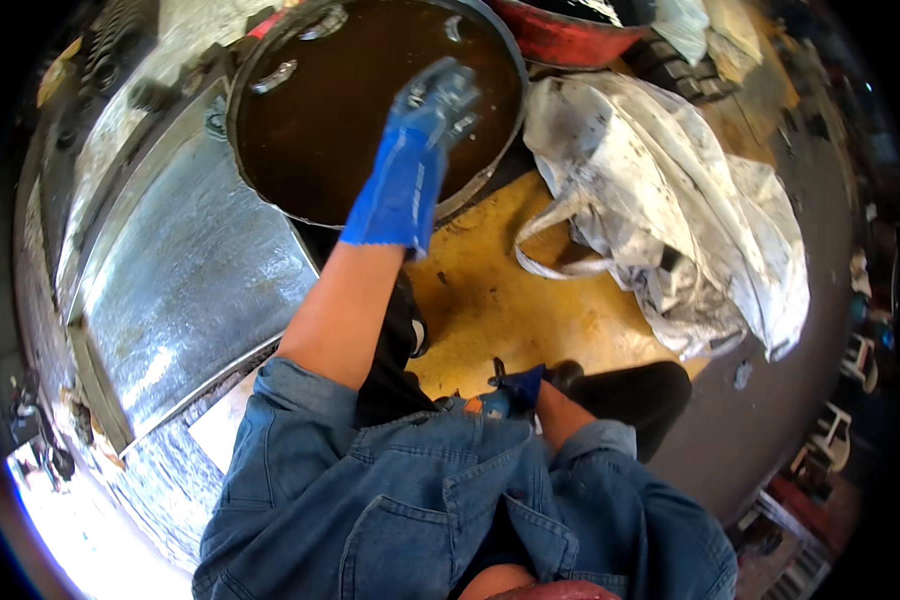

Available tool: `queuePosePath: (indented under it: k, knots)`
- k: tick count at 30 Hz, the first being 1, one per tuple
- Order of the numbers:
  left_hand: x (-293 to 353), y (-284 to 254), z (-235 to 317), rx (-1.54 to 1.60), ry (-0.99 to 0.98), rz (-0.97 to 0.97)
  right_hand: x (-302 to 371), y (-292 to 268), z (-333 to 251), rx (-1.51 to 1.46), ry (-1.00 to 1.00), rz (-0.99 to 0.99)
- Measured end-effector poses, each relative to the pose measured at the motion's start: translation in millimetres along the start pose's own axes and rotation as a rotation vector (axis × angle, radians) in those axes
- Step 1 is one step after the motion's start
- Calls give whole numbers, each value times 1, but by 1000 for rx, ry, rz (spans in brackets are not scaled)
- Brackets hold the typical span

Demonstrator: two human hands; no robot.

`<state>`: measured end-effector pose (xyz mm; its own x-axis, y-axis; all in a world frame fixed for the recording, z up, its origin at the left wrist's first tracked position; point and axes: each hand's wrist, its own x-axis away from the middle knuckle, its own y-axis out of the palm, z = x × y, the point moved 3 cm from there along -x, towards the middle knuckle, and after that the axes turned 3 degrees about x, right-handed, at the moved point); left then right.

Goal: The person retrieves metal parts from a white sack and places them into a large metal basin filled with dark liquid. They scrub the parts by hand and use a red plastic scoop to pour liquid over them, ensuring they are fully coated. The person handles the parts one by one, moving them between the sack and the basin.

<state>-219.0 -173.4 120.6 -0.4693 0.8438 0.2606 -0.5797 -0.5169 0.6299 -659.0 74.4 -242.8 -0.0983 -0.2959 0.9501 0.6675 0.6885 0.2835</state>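
Note:
My left hand [438,98], in a long blue rubber glove, reaches over a wide round drum [523,90] of dark brown liquid [320,130]. Its glove fingers are wet, grey and curled; whatever they hold, if anything, is hidden. Pale, shiny shapes show at the liquid's surface, among them an elongated one [274,77] near the left rim. Down by my lap is my right hand [515,388], also gloved in blue and partly covered by my denim shirt. Its fingers look closed, with a small dark piece sticking up beside them that I cannot identify.
A shallow metal tray [185,290] with a wet sheen stands left of the drum. To the right, a dirty white bulk sack [660,190] with a strap loop lies on a stained yellow surface [510,290]. Beyond the drum sits a red container [575,42].

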Motion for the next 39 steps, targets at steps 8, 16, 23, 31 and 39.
queuePosePath:
  k: [8, 16, 23, 31, 39]
  knots:
    - [-15, -38, 32, 11, 98, 114, -27, -9, 4, 652, -515, -25]
    - [-3, -66, 33, -201, 88, 71, -81, 5, 41, 471, 128, 105]
    - [-41, -82, 44, -188, 133, 204, -7, 6, -14, 753, 109, 236]
    - [-34, -85, 81, -141, 222, 246, -13, -53, -73, 1484, -124, -44]
    - [-27, -92, 108, -77, 312, 304, 147, -35, -172, 1591, -826, 875]
